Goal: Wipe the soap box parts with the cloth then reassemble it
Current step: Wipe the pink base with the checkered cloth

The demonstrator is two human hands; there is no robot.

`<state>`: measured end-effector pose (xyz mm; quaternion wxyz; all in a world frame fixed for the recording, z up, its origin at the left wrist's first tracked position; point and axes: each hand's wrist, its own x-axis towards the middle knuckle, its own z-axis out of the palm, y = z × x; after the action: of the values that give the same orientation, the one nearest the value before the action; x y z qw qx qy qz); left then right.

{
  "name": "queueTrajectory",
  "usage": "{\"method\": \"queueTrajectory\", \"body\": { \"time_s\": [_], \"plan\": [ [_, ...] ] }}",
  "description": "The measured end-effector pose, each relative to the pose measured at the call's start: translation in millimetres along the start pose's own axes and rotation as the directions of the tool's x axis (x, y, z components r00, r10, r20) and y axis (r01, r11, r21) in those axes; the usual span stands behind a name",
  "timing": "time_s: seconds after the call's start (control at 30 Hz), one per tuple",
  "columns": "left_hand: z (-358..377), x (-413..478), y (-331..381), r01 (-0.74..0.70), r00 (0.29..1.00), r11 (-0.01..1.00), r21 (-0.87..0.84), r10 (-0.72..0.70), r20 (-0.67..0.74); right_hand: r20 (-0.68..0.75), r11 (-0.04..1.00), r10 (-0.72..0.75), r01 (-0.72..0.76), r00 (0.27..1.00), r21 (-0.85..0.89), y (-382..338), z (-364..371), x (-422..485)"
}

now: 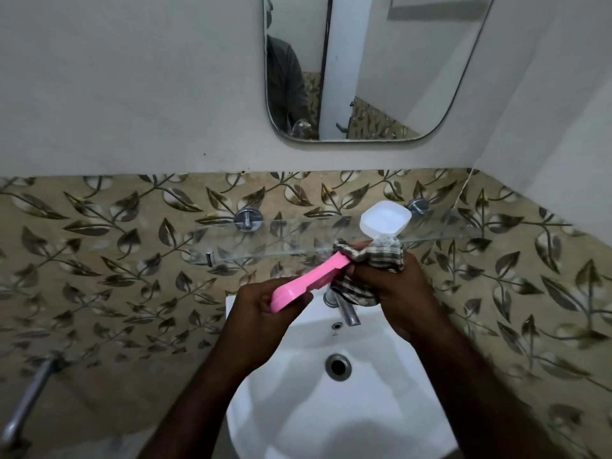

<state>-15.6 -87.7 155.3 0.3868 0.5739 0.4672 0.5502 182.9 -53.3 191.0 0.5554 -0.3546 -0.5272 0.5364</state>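
Wiping step. Our left hand [261,309] grips the pink part [311,278] above the sink [381,385], fingers curled round it. Right hand [390,289] fingers clutch the cloth [381,256] against its far end. The white part [385,218] waits on the shelf [281,236]. Next, likely: wipe it, then join both.

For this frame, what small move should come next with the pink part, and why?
Probably slide the cloth along the pink part toward the left hand. The right hand pinches the cloth around the part's far end only, the rest lies bare, and the white part sits on the glass shelf.
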Motion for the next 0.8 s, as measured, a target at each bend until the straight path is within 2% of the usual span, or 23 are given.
{"method": "queueTrajectory", "body": {
  "time_s": [0.1, 0.17, 0.27, 0.33, 0.4, 0.47, 0.53, 0.57, 0.7, 0.8],
  "plan": [
    [-3, 0, -3, 0.083, 0.996, 0.971, -0.226, -0.074, 0.047, 0.113, 0.989, -0.007, -0.01, 0.994, 0.15, -1, 1, 1],
    [-5, -1, -6, 0.1, 0.993, 0.949, -0.299, -0.078, 0.083, 0.136, 0.975, -0.01, -0.02, 0.991, 0.22, 2, 4, 2],
    [-5, -1, -12, 0.127, 0.989, 0.924, -0.36, -0.089, 0.121, 0.101, 0.982, -0.024, 0.005, 0.995, 0.188, 5, 5, 0],
    [-7, -1, -13, 0.123, 0.987, 0.948, -0.294, -0.086, 0.135, 0.046, 0.995, -0.066, 0.062, 0.997, 0.077, 6, 4, -2],
    [-11, 1, -11, 0.106, 0.986, 0.974, -0.198, -0.077, 0.148, 0.007, 0.981, -0.153, 0.153, 0.988, -0.117, 6, 5, -3],
    [-16, 5, -5, 0.055, 0.984, 0.995, -0.086, -0.039, 0.176, 0.013, 0.898, -0.242, 0.229, 0.97, -0.375, 5, 8, -3],
    [-15, 9, 4, -0.059, 0.981, 0.99, 0.132, 0.033, 0.189, 0.035, 0.781, -0.313, 0.278, 0.949, -0.559, 4, 15, -6],
    [-13, 11, 8, -0.103, 0.979, 0.974, 0.201, 0.064, 0.192, 0.062, 0.74, -0.343, 0.31, 0.937, -0.597, 4, 20, -8],
    [0, 14, 18, -0.178, 0.979, 0.947, 0.267, 0.143, 0.144, 0.221, 0.627, -0.434, 0.469, 0.873, -0.622, 4, 42, -18],
    [0, 17, 21, -0.236, 0.971, 0.923, 0.303, 0.21, 0.117, 0.312, 0.423, -0.521, 0.558, 0.794, -0.714, 6, 51, -21]
  ]
}}
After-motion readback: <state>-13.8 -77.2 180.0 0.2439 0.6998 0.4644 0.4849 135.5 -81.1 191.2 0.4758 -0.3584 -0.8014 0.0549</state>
